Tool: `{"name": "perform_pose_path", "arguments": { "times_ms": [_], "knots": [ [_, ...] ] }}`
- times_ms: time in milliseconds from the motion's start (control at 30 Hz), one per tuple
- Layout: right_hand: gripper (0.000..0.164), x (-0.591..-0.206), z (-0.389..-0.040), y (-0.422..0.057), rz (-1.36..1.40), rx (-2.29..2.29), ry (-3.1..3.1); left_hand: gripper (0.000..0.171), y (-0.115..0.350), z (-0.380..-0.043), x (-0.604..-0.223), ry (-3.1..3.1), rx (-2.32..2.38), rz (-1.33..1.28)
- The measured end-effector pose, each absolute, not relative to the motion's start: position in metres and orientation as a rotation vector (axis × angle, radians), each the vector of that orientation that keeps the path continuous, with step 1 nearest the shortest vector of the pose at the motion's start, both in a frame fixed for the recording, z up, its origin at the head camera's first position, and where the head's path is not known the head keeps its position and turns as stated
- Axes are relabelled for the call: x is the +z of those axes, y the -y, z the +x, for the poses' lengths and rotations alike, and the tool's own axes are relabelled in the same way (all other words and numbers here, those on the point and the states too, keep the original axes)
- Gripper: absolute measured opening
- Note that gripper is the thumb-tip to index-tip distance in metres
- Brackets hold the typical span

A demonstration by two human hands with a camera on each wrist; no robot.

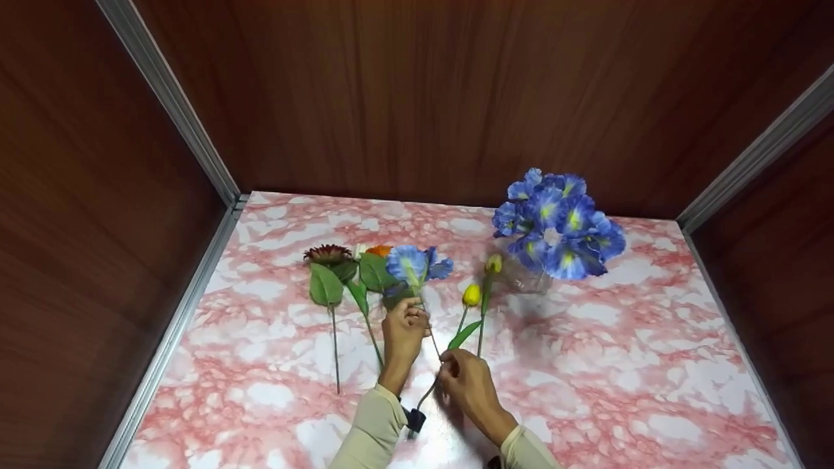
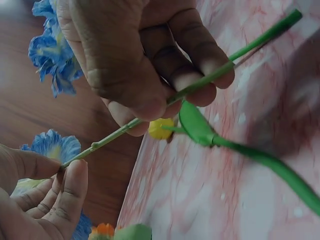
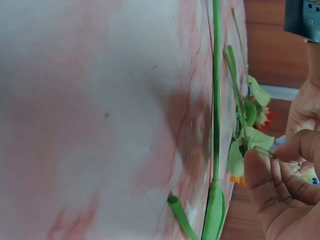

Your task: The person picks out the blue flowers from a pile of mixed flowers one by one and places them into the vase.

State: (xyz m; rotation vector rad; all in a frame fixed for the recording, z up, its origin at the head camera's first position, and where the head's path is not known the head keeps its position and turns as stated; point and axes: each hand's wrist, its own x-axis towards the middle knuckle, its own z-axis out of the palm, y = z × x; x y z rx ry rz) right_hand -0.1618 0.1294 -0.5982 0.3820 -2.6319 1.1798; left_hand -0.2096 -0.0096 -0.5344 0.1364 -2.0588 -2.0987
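A blue iris-like flower (image 1: 409, 264) is held up between both hands. My left hand (image 1: 402, 332) pinches its stem just under the bloom. Lower down the same green stem (image 2: 117, 133), my right hand (image 1: 470, 384) grips it between thumb and fingers, and the cut end sticks out past the fingers in the left wrist view. Seen from the right wrist, the right hand (image 3: 285, 195) covers most of the stem. Two yellow tulips (image 1: 472, 295) lie right of the left hand, their stems running toward the right hand.
A clear vase (image 1: 524, 280) full of blue flowers (image 1: 560, 221) stands at the back right. Left of the hands lie a dark red flower (image 1: 328, 254) with a broad leaf and an orange flower (image 1: 378, 250). Brown panels (image 1: 417, 98) enclose the marbled table (image 1: 260, 394).
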Motion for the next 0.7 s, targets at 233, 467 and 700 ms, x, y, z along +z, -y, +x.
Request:
{"name": "perform_pose_path", "arguments": {
  "times_ms": [233,467,700],
  "knots": [
    [0.015,-0.598,-0.152,-0.144,0.216,1.253,2.620,0.026,-0.014,-0.216,-0.546,2.128,-2.123,0.117],
    [0.013,-0.600,-0.145,-0.159,0.123,1.234,2.606,0.026,-0.036,-0.228,-0.570,2.161,-2.135,0.057],
    [0.012,-0.601,-0.140,-0.170,0.042,1.291,2.643,0.024,-0.051,-0.226,-0.573,2.192,-2.142,-0.028]
  ]
}}
